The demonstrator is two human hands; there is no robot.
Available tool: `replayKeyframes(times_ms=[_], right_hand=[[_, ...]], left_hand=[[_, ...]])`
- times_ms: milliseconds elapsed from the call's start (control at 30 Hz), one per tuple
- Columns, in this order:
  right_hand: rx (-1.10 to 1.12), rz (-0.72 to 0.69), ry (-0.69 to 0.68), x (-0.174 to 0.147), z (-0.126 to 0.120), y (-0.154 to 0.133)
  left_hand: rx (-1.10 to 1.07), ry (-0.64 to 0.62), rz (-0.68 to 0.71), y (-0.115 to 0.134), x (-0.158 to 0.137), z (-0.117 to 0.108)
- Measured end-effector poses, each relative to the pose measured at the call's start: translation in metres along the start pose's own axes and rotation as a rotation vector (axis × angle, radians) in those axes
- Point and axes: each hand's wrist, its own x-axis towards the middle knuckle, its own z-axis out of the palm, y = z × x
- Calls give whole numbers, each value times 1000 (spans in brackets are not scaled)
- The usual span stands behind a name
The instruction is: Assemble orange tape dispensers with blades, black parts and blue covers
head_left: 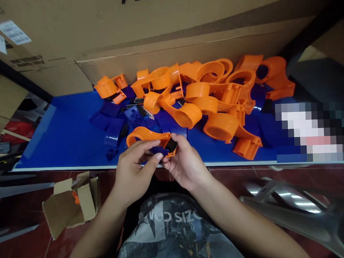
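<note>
In the head view, an orange plastic tape dispenser (145, 133) is held near the blue table's front edge, its round loop pointing left. My right hand (188, 164) is closed around its right end, thumb beside a black roller-like part (171, 145). My left hand (139, 164) pinches a small dark blue plastic piece (159, 150) against the dispenser, partly hidden by the fingers. Just beyond both hands lie more orange dispensers (188, 115) and loose blue plastic pieces (114, 131).
Along the back of the blue table (67, 132) stands a large cardboard box (157, 28). Several orange dispensers (221, 127) are heaped at centre and right. An open carton (60, 212) sits on the floor at left; a grey metal-looking frame (290, 215) is at lower right.
</note>
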Motion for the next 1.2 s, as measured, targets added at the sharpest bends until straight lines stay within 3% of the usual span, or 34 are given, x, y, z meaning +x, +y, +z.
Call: replayKeyframes(times_ms=[433, 867, 1200], right_hand=[[37, -3, -98, -4, 2, -2], [-88, -33, -30, -2, 4, 1], [-80, -42, -15, 1, 4, 1]], left_hand=[[-52, -15, -88, -4, 2, -11], [-85, -66, -75, -2, 3, -19], [-231, 12, -63, -2, 4, -20]])
